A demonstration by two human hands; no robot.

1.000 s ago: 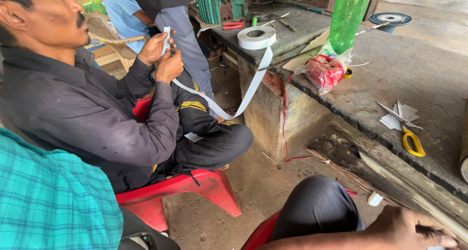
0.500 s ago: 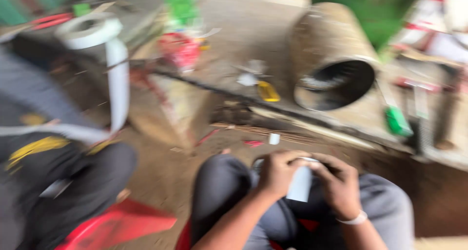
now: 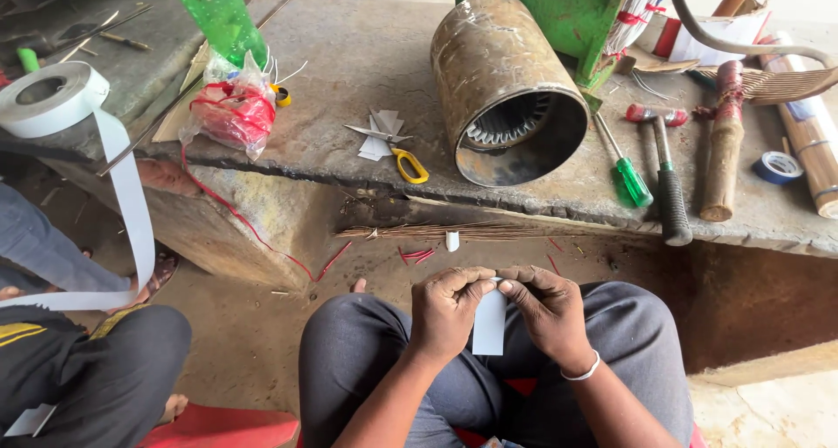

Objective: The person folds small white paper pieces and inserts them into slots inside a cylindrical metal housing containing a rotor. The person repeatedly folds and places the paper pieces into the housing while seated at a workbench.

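While both hands sit low over the lap, near centre, they pinch one small white paper strip (image 3: 489, 322) between them. Left hand (image 3: 447, 310) grips the strip's left top edge with thumb and fingers curled in; right hand (image 3: 548, 308) does the same on the right top edge, white band at that wrist. Strip hangs down between the two hands, just above the grey trousers.

Far side: stone workbench (image 3: 367, 64) runs left to right. On it, centre-right, a rusty motor stator shell (image 3: 506, 90) lies on its side, open end facing near, windings slots visible. Just left of it, yellow-handled scissors (image 3: 397, 151) on a few cut paper pieces. Right of the shell: green-handled screwdriver (image 3: 624, 168), then a hammer (image 3: 668, 186) with black grip, then a blue tape roll (image 3: 777, 167) further right. Far left on the bench: green plastic bottle (image 3: 218, 16) over a clear bag of red wire (image 3: 231, 112).

Left edge: roll of white paper tape (image 3: 48, 99), its tail hanging down toward another person's knee (image 3: 105, 361).
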